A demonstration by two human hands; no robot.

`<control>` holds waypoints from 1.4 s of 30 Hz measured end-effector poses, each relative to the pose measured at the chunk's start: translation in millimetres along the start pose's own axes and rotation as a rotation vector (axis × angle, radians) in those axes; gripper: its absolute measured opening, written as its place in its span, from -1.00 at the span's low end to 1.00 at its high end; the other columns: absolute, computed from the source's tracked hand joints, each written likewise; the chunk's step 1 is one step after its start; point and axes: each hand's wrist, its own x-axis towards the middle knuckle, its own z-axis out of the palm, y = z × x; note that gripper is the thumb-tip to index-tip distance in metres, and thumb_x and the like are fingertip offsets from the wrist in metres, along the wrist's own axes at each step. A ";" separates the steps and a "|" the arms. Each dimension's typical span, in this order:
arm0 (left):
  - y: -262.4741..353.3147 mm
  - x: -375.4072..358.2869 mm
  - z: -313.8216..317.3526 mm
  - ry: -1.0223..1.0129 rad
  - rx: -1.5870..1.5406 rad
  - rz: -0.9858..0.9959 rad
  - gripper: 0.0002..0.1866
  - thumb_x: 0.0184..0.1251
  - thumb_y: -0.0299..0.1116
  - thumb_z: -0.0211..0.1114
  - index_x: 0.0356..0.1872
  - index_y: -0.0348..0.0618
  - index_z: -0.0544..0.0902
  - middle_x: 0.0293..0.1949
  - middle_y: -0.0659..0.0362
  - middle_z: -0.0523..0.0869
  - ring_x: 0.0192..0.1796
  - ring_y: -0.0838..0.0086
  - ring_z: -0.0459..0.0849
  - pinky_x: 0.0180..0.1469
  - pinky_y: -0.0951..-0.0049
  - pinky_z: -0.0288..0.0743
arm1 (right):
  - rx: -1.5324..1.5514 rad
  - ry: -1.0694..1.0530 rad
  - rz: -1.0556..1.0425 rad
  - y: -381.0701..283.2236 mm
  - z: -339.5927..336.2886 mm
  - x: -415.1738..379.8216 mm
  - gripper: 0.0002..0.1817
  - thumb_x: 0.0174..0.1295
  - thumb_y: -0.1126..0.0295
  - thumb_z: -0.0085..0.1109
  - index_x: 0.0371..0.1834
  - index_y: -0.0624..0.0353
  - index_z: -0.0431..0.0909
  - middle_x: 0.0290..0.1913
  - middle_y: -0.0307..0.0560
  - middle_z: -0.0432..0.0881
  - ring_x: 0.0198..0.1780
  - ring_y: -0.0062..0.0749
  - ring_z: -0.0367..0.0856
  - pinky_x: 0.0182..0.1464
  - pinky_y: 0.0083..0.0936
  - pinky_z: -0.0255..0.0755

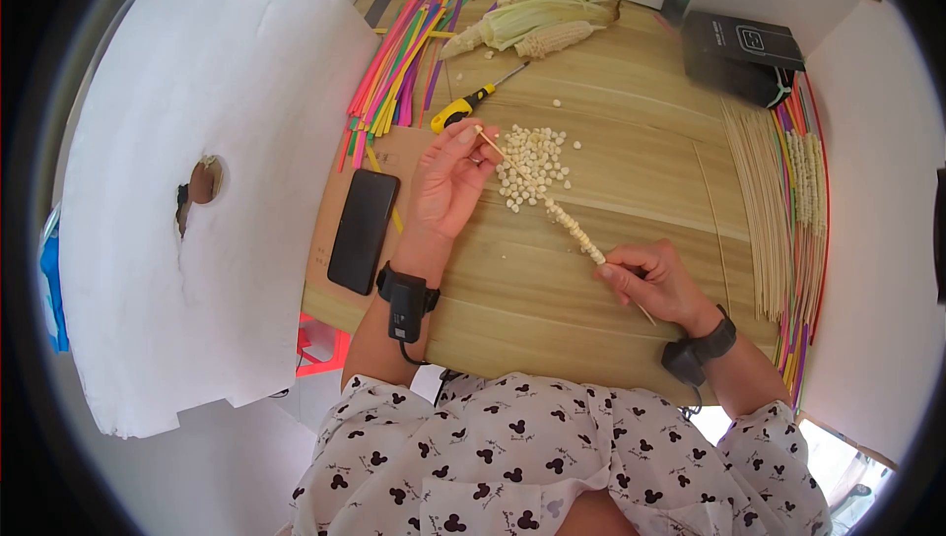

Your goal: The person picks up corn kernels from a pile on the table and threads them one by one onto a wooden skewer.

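A thin wooden skewer [508, 159] runs slantwise between my two hands. Pale corn kernels [574, 230] are threaded close together along its lower half, while the upper stretch is bare wood. My left hand [448, 181] pinches the skewer's upper end between thumb and fingers. Below the threaded kernels, my right hand [652, 283] grips the lower part, and its bare end pokes out under the fingers. A pile of loose kernels [532, 157] lies on the wooden table [552, 314], right beside my left hand and partly behind the skewer.
A yellow-and-black screwdriver [463, 109], a phone [363, 233] and colourful strips [399, 68] lie on the left. Corn cobs with husks [532, 24] are at the back. Bare skewers [761, 211], kernel-threaded skewers [810, 181] and a black box [744, 55] line the right side.
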 end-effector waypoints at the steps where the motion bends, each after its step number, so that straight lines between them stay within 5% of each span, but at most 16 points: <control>1: 0.5 0.2 -0.8 0.000 0.011 -0.016 -0.78 0.42 -0.41 0.23 0.00 -0.27 0.61 -0.11 0.11 0.71 -0.19 0.52 0.59 0.09 0.38 0.50 | -0.003 -0.003 0.004 -0.2 -0.1 0.0 -0.76 0.43 0.30 0.14 -0.37 0.20 0.58 -0.69 -0.38 0.39 -0.62 -0.79 0.22 -0.58 -0.67 0.10; 29: -34.6 -18.9 43.3 -0.083 0.331 -0.197 -0.89 0.36 -0.49 0.29 -0.15 -0.26 0.68 -0.06 -0.02 0.74 -0.09 0.48 0.66 -0.04 0.49 0.53 | -0.015 0.046 -0.004 0.7 -1.8 1.4 -0.75 0.45 0.29 0.08 -0.34 0.20 0.57 -0.68 -0.36 0.42 -0.61 -0.77 0.28 -0.56 -0.65 0.15; 38: -31.5 -19.5 48.3 -0.052 0.474 -0.130 -0.86 0.39 -0.46 0.28 -0.12 -0.27 0.68 -0.08 0.01 0.75 -0.21 0.56 0.60 -0.08 0.55 0.49 | 0.058 0.069 0.001 7.0 -1.0 2.6 -0.76 0.46 0.30 0.09 -0.32 0.20 0.59 -0.66 -0.38 0.44 -0.60 -0.80 0.31 -0.54 -0.69 0.17; 42: -29.8 -17.9 51.1 0.052 0.746 0.091 -0.84 0.36 -0.48 0.31 -0.10 -0.30 0.68 -0.16 0.13 0.75 -0.23 0.59 0.61 -0.14 0.56 0.49 | 0.196 0.162 0.024 3.2 -2.4 3.4 -0.76 0.46 0.30 0.09 -0.28 0.25 0.60 -0.62 -0.38 0.46 -0.58 -0.81 0.35 -0.53 -0.72 0.18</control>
